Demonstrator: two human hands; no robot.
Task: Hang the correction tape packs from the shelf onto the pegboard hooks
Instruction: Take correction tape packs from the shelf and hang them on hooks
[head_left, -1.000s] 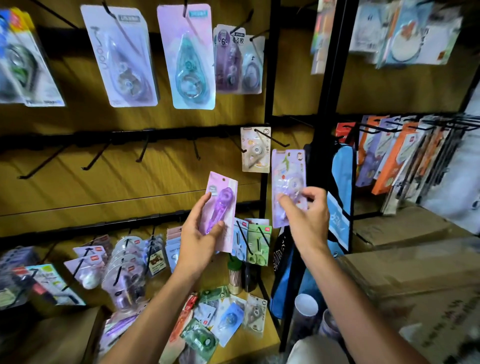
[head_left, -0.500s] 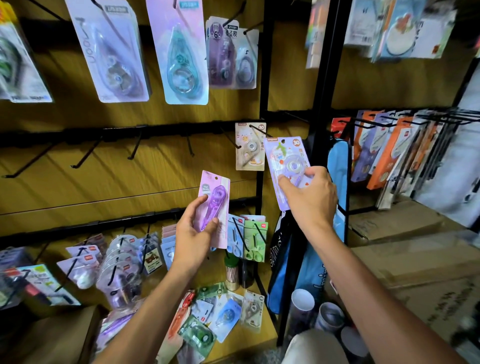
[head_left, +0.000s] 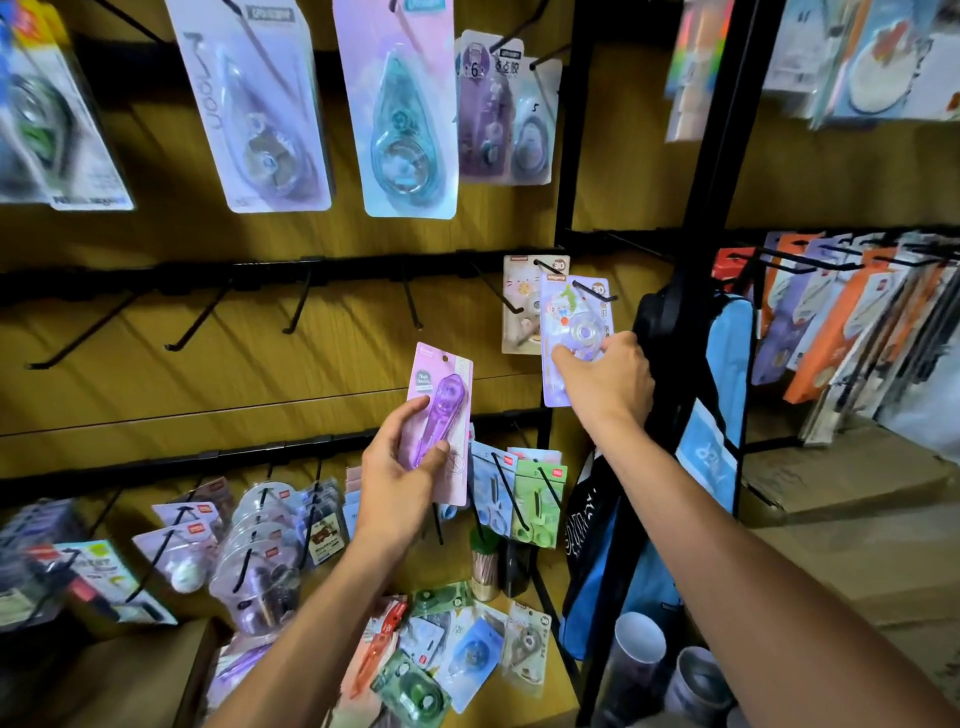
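- The step in hand looks like threading: the right hand pinches a lilac carded correction tape pack with a round clear dispenser by its lower half, its top at the tip of a black wire pegboard hook.
- Whether the hole is already on the hook cannot be told; next, slide the card back along the hook, then release.
- The left hand grips a pink card holding a purple pen-shaped correction tape, waiting below and left.
- More loose packs lie on the wooden shelf under both hands.
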